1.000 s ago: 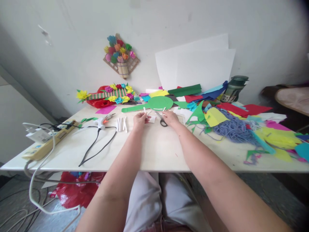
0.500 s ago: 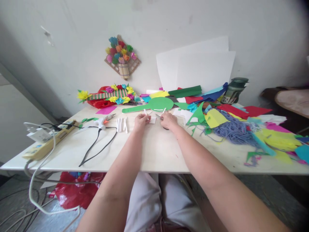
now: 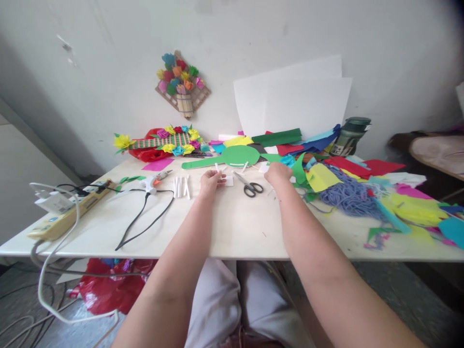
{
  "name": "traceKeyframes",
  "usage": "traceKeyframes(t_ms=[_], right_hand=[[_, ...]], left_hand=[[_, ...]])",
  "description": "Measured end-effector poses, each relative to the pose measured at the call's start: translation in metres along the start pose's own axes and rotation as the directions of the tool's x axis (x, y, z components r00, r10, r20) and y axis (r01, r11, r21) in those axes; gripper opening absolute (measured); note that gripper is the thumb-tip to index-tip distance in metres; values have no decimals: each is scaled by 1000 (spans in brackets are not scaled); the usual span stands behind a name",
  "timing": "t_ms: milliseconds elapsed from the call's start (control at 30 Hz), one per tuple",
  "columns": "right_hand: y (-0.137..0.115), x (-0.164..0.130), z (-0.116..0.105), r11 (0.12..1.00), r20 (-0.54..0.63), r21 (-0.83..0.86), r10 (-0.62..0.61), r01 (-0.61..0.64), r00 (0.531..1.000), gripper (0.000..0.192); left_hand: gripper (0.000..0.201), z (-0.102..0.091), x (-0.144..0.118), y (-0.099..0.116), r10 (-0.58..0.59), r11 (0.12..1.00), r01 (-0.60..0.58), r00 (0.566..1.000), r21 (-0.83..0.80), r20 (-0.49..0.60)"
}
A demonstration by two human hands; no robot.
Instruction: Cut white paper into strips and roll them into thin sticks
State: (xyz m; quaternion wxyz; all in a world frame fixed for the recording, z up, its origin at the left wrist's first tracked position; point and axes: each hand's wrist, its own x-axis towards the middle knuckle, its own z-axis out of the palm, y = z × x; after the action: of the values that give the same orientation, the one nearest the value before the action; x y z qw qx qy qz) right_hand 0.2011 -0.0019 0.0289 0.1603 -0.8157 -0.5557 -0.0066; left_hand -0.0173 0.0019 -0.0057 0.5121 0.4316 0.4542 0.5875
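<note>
My left hand [image 3: 210, 181] rests on the white table [image 3: 235, 227] and holds a short white paper stick [image 3: 217, 167] upright, beside a small white paper scrap [image 3: 228, 180]. My right hand [image 3: 277, 173] lies to the right, palm down on white paper pieces next to green paper scraps [image 3: 297, 170]; what its fingers hold is hidden. Black-handled scissors [image 3: 250, 185] lie between the two hands, touched by neither. Several more white sticks [image 3: 181, 186] lie left of my left hand. A green paddle-shaped paper cutout [image 3: 232, 156] lies just beyond.
A glue gun [image 3: 154, 181] with a black cord and a power strip [image 3: 65, 215] sit at the left. Coloured paper scraps and blue-grey yarn [image 3: 350, 195] cover the right side. Paper-flower crafts [image 3: 163, 140], white sheets [image 3: 293, 104] and a dark bottle [image 3: 350, 135] stand at the back.
My right hand has let go of the scissors and moved right to the green scraps. The scissors now lie uncovered on the table. My left hand has stayed put with its stick.
</note>
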Motion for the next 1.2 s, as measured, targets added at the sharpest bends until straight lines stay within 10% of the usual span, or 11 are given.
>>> traceKeyframes(t_ms=[367,633,767,900,1200], right_hand=[[-5,-8,6,998,74,-30,-56,59,996,38],[0,3,21,863,1,305,-424,403,906,44],[0,4,20,907,-62,253,-333,337,941,36],[-4,0,16,979,138,87,-194,184,971,36],[-7,-3,14,978,107,65,-202,196,973,38]], left_hand=[[24,0,-4,1,42,999,-43,998,8,55],[24,-2,-3,1,38,999,-38,996,2,81],[23,-2,-3,2,40,999,-41,996,10,85],[21,-1,-5,2,48,999,-48,994,2,100],[14,1,-6,3,33,999,-33,991,-3,129]])
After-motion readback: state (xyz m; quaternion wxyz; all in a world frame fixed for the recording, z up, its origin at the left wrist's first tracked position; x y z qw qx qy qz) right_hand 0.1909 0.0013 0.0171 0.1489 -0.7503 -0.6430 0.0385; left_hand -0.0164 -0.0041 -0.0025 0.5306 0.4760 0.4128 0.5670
